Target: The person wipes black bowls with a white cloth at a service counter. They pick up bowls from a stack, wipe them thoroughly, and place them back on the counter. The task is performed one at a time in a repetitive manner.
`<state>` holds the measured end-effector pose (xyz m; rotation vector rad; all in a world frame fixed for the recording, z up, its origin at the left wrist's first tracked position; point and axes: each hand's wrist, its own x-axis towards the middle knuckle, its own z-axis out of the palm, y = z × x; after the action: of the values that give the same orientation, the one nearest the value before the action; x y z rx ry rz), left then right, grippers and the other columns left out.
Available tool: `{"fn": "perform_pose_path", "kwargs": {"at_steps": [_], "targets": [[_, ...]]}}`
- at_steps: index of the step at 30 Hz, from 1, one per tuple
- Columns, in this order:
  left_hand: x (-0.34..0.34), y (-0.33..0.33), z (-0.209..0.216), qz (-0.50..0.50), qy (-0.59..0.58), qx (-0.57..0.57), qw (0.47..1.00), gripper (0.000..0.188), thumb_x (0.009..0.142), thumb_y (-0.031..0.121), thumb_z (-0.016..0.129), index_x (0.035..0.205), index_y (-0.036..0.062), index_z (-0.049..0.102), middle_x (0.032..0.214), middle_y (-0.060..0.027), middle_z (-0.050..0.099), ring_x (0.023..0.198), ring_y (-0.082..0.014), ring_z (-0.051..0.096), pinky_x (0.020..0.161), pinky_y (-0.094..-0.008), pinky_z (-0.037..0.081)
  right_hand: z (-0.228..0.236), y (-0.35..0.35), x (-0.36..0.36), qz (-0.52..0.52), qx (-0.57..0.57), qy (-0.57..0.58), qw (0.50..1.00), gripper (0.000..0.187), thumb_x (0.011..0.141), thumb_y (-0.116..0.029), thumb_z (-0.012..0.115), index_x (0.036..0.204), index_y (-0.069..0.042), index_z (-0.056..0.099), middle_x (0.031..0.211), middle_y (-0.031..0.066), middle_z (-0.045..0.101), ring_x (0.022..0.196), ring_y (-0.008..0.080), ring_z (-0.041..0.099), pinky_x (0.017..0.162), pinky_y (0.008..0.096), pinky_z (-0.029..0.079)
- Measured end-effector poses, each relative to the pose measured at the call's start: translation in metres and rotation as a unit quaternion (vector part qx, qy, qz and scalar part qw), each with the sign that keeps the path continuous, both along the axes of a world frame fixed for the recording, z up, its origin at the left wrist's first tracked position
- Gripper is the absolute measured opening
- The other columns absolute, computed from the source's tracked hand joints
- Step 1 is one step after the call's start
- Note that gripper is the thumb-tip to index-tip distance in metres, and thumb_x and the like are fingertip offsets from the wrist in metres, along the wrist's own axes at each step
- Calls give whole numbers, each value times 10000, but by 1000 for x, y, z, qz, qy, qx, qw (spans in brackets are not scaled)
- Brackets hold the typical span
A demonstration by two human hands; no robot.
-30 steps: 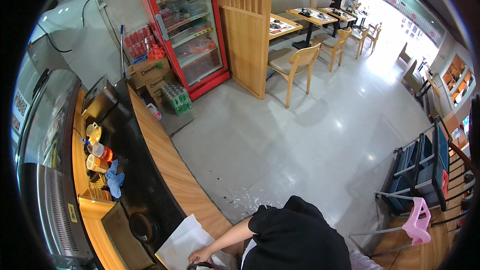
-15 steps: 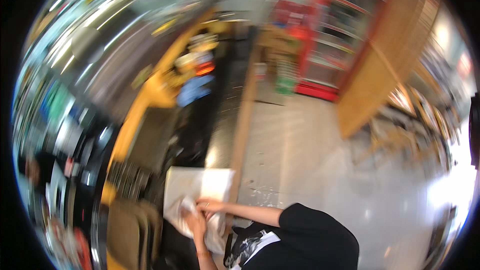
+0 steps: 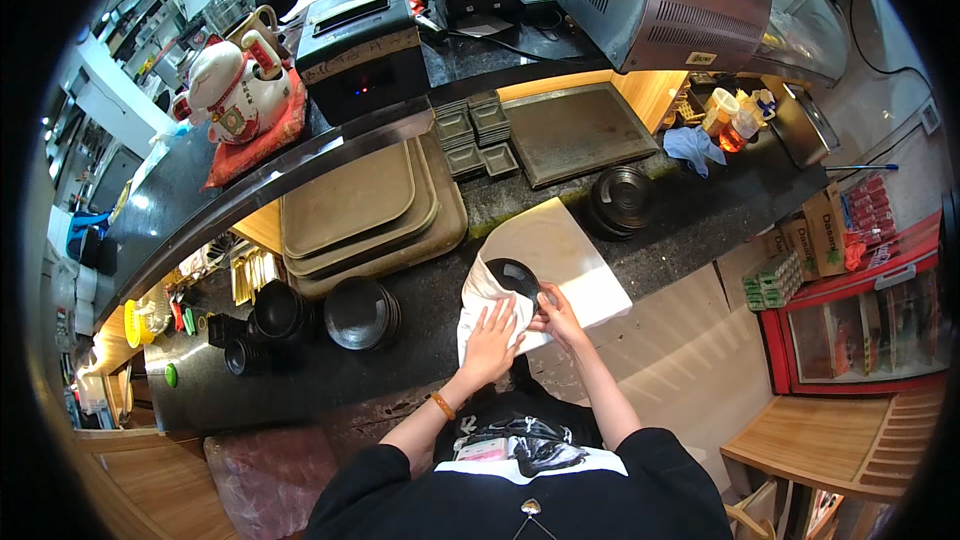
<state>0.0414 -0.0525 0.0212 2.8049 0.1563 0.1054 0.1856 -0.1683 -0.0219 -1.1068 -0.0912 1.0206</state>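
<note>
My left hand (image 3: 490,342) lies with fingers stretched out and apart on a crumpled white cloth (image 3: 474,302). The cloth is pushed against a small round black plate (image 3: 517,278) and covers part of it. On the plate's right edge, my right hand (image 3: 558,317) is closed, thumb on the rim and fingers underneath. Both hands are over a white board (image 3: 585,255) on the dark counter. Just behind the board stands a stack of black plates (image 3: 622,198). Another stack of round black dishes (image 3: 362,312) is left of the cloth.
Brown trays (image 3: 350,205) lie stacked at left, below a raised ledge holding a cat figurine (image 3: 240,90) and black printer (image 3: 365,60). Small square dishes (image 3: 472,135), a flat tray (image 3: 580,130) and blue cloth (image 3: 692,148) line the back. A red fridge (image 3: 860,330) stands right.
The view has swung and steadied from a blur. My hands, close together over the white cloth before, are now apart, with the black plate visible between them.
</note>
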Motion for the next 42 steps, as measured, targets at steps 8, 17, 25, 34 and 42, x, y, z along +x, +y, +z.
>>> {"fn": "perform_pose_path", "kwargs": {"at_steps": [8,17,25,34,42], "targets": [[71,6,-18,-2,-40,-26,999,510,922,353,376,1323,39,394,1483,-117,180,1368,-279,167,1101,-433,151,-8,-8,16,-1,43,183,982,290,956,-284,420,1185,-107,399,845,79,564,658,201,612,639,364,553],[72,44,-7,78,-36,26,996,564,887,338,449,1341,17,363,1466,-105,235,1357,-259,205,1097,-405,180,4,1,1,-12,21,13,1000,330,955,-193,441,1241,-61,341,971,190,597,828,286,644,749,439,551],[5,12,5,-3,39,15,999,538,939,360,338,1335,-5,358,1463,-135,229,1366,-277,174,1106,-418,146,-3,2,1,-15,4,14,1000,279,955,-186,445,1206,-79,386,875,107,592,675,187,624,606,334,556],[71,8,-4,-26,-3,-7,1000,556,942,355,326,1439,159,174,1483,-111,181,1358,-295,191,1100,-438,152,23,4,7,-37,6,132,990,261,950,-156,366,1208,-120,388,807,55,537,598,150,565,588,334,551],[105,29,-12,67,-69,-9,995,583,905,337,422,1434,211,214,1484,-79,191,1372,-252,157,1106,-416,134,6,1,4,4,11,32,999,300,963,-254,419,1194,-75,351,866,135,573,710,232,626,707,410,554]]}}
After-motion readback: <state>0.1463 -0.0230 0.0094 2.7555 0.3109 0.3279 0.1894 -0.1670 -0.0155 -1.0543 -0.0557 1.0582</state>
